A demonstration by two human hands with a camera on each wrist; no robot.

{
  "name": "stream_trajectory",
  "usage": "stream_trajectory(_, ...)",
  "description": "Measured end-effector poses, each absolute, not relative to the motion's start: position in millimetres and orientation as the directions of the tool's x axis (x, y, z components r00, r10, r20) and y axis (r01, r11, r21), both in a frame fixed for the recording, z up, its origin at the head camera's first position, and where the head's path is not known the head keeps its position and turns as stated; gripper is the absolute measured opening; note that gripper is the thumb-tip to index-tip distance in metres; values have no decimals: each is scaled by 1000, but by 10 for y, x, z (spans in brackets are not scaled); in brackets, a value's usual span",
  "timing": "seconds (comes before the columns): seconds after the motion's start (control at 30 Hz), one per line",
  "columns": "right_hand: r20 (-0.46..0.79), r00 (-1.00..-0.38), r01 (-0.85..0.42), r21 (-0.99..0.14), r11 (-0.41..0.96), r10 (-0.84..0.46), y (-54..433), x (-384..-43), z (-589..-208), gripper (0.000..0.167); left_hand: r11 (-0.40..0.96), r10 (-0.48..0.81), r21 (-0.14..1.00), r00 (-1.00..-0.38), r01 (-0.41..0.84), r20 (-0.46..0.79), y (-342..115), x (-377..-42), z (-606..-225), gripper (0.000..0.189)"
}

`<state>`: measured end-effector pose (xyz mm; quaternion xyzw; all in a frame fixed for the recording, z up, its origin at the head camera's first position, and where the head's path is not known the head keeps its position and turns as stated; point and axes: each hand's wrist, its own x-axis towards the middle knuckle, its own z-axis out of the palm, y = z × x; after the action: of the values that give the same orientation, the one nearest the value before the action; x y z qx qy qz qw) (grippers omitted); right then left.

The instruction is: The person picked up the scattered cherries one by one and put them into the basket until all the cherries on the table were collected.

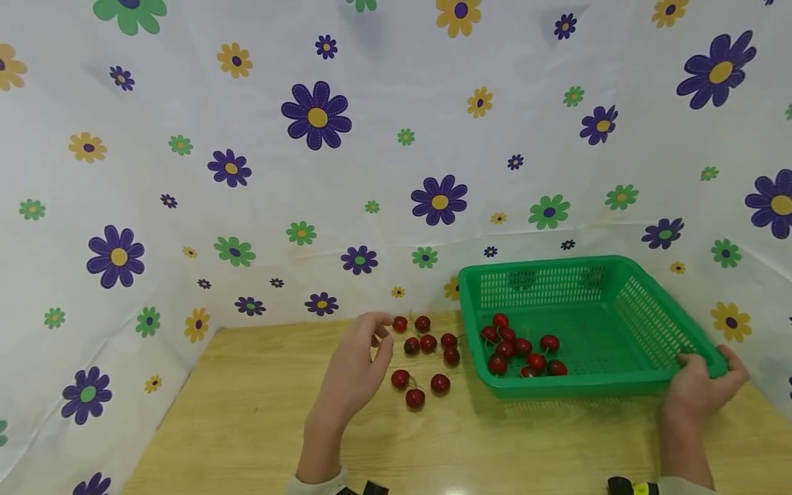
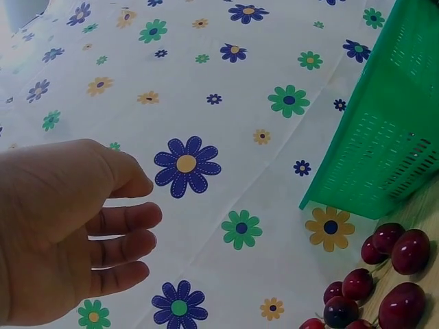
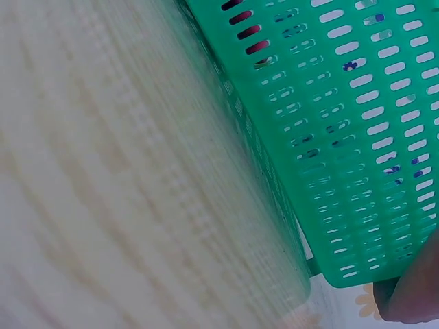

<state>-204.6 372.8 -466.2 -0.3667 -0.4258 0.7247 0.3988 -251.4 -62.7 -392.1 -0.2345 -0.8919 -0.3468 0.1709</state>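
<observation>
My left hand [image 1: 354, 371] hovers over the table beside the loose cherries, fingers loosely bent and nothing between them. The left wrist view shows that same hand [image 2: 68, 229] with its thumb apart from the fingers. Several dark red cherries with stems [image 1: 428, 344] lie on the wood to the right of it. With my right hand [image 1: 699, 388] I grip the rim of a green plastic basket [image 1: 665, 302] at its near right corner, thumb inside. More cherries [image 1: 505, 348] are gathered in the basket's near left part. In the right wrist view only some fingers [image 3: 415, 288] show at the basket edge.
The light wooden table [image 1: 247, 412] runs back to a white cloth with printed flowers [image 1: 371, 172], which hangs behind and along both sides. The basket's slotted wall [image 3: 363, 137] stands close to the table surface at the right.
</observation>
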Motion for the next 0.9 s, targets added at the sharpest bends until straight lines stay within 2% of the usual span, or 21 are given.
stream_trajectory(0.3, -144, -370, -210, -949, -234, 918, 3704, -2084, -4683, 49, 671, 295, 537, -849, 511, 439, -684, -2485, -3957, 23)
stream_trajectory(0.67, -211, -393, -165, -941, -294, 895, 3687, -2040, -4682, 51, 739, 319, 472, -867, 480, 382, -695, -2602, -4055, 17)
stream_trajectory(0.9, -174, -356, -171, -954, -246, 918, 3684, -2073, -4697, 53, 752, 349, 440, -863, 491, 365, -679, -2627, -4099, 15)
